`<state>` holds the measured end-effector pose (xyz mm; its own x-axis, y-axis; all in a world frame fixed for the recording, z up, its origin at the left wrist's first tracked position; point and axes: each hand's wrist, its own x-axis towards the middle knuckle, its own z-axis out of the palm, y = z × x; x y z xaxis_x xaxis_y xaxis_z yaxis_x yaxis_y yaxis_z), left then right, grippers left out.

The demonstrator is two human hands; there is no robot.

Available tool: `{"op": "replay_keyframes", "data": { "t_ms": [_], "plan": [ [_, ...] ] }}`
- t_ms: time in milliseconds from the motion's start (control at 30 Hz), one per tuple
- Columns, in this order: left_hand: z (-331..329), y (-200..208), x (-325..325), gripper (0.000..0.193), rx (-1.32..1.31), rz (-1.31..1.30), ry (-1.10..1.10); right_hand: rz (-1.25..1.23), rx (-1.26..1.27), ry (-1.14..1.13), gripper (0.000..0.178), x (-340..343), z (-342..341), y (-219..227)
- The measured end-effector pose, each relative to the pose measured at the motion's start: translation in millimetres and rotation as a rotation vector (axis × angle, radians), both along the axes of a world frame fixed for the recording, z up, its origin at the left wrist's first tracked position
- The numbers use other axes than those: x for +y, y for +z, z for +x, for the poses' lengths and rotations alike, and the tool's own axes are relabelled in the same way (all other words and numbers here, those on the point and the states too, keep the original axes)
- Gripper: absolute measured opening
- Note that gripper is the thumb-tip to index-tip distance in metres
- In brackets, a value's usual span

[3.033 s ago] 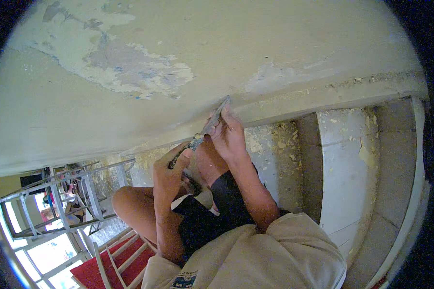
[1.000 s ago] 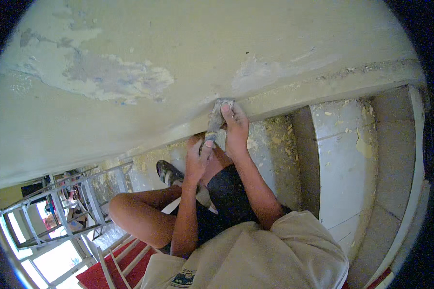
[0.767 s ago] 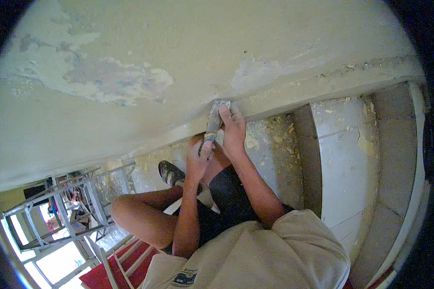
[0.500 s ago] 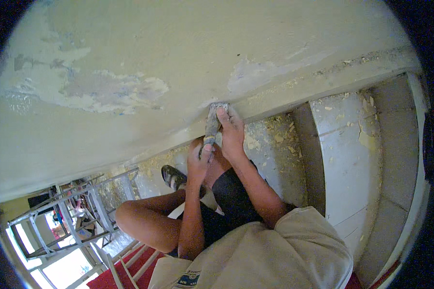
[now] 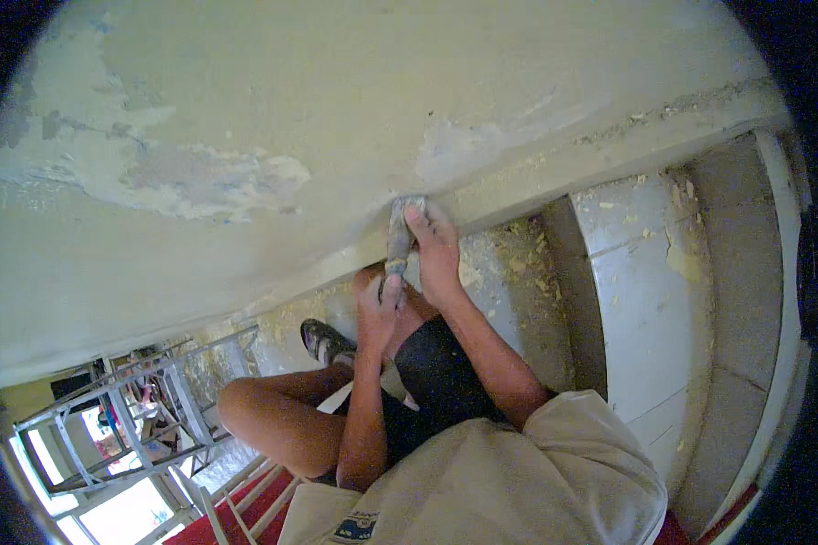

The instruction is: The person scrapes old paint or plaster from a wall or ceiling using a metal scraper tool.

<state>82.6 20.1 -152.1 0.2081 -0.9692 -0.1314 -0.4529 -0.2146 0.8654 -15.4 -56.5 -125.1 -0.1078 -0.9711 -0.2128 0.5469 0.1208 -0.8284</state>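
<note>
My left hand [image 5: 379,304] is closed round the handle of a grey, dust-coated putty knife [image 5: 398,234]. The tool's wide end is up against the foot of the wall [image 5: 273,82], just above a narrow ledge [image 5: 518,195]. Higher on the same tool, my right hand [image 5: 438,254] grips near the blade, its thumb lying along the face; its other fingers are partly hidden behind. Pale, rough patches [image 5: 227,177] show on the wall to the left, and a smoother whitish patch [image 5: 463,145] lies just beyond the blade.
Tiled stairs [image 5: 645,272] strewn with yellowish paint flakes descend on the right. Below the ledge is a stained step [image 5: 509,282]. At the lower left stand a metal ladder [image 5: 123,409] and a pale railing [image 5: 245,500] over a red surface. My bent legs [image 5: 282,413] are close beneath my hands.
The view has shifted slightly, so the wall patches and stairs sit a little further left. Both hands keep the same grip, and the putty knife has slid slightly right along the wall.
</note>
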Motion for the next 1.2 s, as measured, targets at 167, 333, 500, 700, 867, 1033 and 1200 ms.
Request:
{"op": "replay_keyframes", "data": {
  "t_ms": [167,333,500,700,867,1033,1200],
  "plan": [
    [-5,10,1,0.037,0.081,0.06,0.012,0.049,-0.052,0.054,0.031,0,-4,-2],
    [-4,13,5,0.039,0.053,0.03,-0.003,0.053,0.017,0.042,0.027,5,1,-15],
    [-1,11,7,0.043,0.071,0.062,-0.005,0.026,-0.018,-0.004,0.027,5,7,-24],
    [-9,17,11,0.041,0.167,0.08,0.056,0.07,0.024,0.002,0.028,10,9,-25],
    [2,3,10,0.041,0.037,0.024,0.048,0.112,-0.025,0.002,0.026,7,13,-22],
    [0,14,6,0.039,-0.014,0.034,0.061,0.033,-0.153,0.029,0.025,2,11,-25],
    [7,35,-10,0.034,-0.086,0.064,-0.042,0.093,-0.287,-0.052,0.026,-6,2,-1]
  ]
}}
